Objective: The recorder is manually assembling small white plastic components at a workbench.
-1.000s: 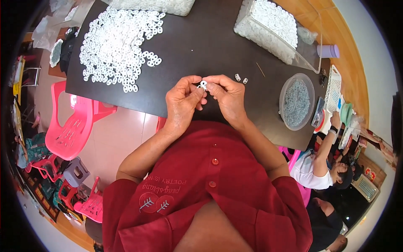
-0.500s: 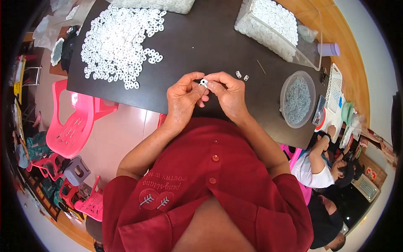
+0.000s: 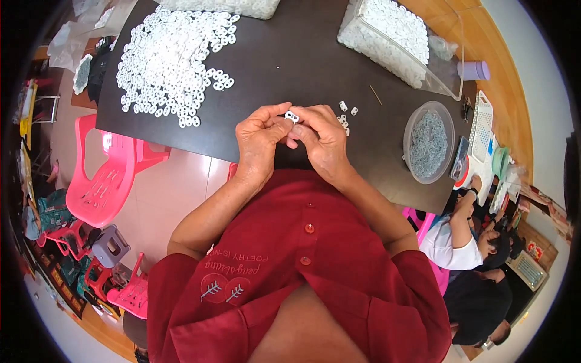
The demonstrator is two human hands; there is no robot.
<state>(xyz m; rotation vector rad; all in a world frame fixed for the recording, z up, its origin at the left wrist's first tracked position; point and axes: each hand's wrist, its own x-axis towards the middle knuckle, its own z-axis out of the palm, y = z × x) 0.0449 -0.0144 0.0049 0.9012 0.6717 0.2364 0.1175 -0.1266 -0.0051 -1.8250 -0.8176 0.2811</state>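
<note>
Between the thumb and fingertips of the left hand (image 3: 257, 138), a small white plastic piece with dark openings (image 3: 292, 117) is pinched just over the near part of the dark brown table (image 3: 290, 66). On the other side of it, the right hand (image 3: 325, 142) meets the left, its bent fingers and thumb closed around the same piece, so that both hands grip it together; whether something else is tucked inside the curled fingers, I cannot tell. Just right of the grip, partly hidden by the right hand, lies a little cluster of loose white pieces (image 3: 344, 125), with a pair of separate white pieces (image 3: 343, 106) near it on the far side. Farther right and slightly beyond rests a thin, straight, brass-coloured stick (image 3: 376, 95). Right of that, a round translucent plastic bowl (image 3: 407, 148) holds a heap of fine silvery-grey parts (image 3: 428, 144). Well left of the grip and farther out spreads a wide pile of white oval pieces (image 3: 160, 63). Beyond the grip to the right, a clear rectangular plastic box (image 3: 375, 53) is loaded with similar white pieces, and a lilac cylindrical container (image 3: 475, 71) stands just past it.
</note>
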